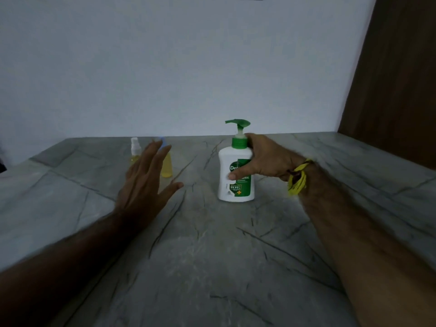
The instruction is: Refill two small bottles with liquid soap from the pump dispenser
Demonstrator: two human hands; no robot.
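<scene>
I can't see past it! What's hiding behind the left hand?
Behind the left hand stand two small bottles with yellow liquid. The hand covers part of each, so the blue-capped one's full shape stays hidden.

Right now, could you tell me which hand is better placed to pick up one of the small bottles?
The left hand. It is open and raised right in front of the two small bottles, while the right hand grips the pump dispenser, which stands further right on the counter.
</scene>
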